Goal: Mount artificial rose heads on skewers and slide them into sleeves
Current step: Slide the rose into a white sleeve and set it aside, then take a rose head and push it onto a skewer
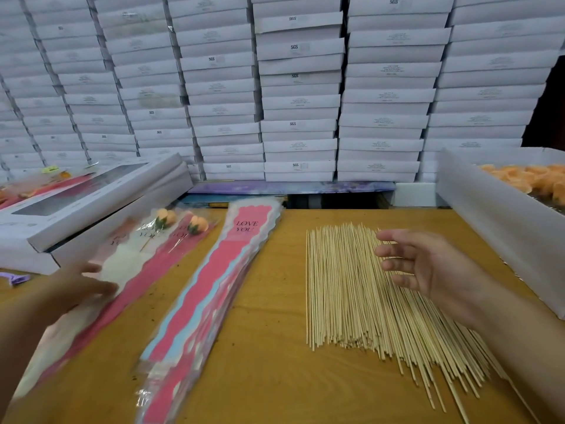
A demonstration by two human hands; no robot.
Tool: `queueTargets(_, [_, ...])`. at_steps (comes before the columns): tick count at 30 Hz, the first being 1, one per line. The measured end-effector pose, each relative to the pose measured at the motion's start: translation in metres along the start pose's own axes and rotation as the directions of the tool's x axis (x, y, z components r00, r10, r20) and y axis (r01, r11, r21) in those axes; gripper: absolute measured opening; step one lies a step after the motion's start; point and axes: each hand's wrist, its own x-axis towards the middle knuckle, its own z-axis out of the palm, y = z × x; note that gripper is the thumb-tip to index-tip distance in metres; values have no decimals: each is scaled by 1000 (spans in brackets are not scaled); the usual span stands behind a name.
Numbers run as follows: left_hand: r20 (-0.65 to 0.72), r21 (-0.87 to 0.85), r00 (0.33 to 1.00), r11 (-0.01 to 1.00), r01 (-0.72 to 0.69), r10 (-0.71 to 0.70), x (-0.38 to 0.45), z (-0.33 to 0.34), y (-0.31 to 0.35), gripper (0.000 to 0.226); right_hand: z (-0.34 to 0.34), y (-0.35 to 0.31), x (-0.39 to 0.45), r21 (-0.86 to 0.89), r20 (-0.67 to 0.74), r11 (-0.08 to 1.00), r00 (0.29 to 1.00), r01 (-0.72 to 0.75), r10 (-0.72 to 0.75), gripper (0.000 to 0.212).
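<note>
A big pile of thin bamboo skewers (360, 295) lies on the wooden table (275, 301). My right hand (428, 264) hovers over its right side, fingers spread and relaxed, holding nothing. A stack of pink "LOVE YOU" sleeves (214, 289) lies left of the skewers. Further left, two filled sleeves (153, 258) hold peach rose heads (166, 216) on skewers. My left hand (82, 286), blurred, rests with straight fingers on the filled sleeves. More peach rose heads (532, 179) fill a white box at right.
A white box (489, 215) with the loose rose heads stands along the right edge. White window boxes (91, 203) lie at the left. Stacked white cartons (299, 87) form a wall behind the table. A purple object (16, 278) lies at far left.
</note>
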Motion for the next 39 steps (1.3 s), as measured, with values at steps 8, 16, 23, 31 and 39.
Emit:
queueTargets(8, [-52, 282, 979, 944, -173, 195, -12, 9, 15, 23, -3, 1, 2, -13, -7, 1000, 1000, 2, -2, 26])
queueTargets(16, [-159, 283, 865, 862, -421, 475, -71, 41, 96, 36, -3, 0, 1, -26, -14, 1000, 1000, 7, -7, 24])
queueTargets(23, [40, -112, 742, 741, -662, 669, -182, 121, 161, 39, -4, 0, 1, -42, -31, 999, 999, 9, -11, 22])
queueTargets(31, [257, -154, 753, 795, -587, 606, -218, 201, 169, 49, -7, 2, 1, -97, -84, 995, 996, 1, -9, 20])
queueTargets(39, [238, -23, 713, 738, -674, 659, -218, 216, 157, 49, -11, -28, -6, -529, -226, 844, 945, 84, -236, 13])
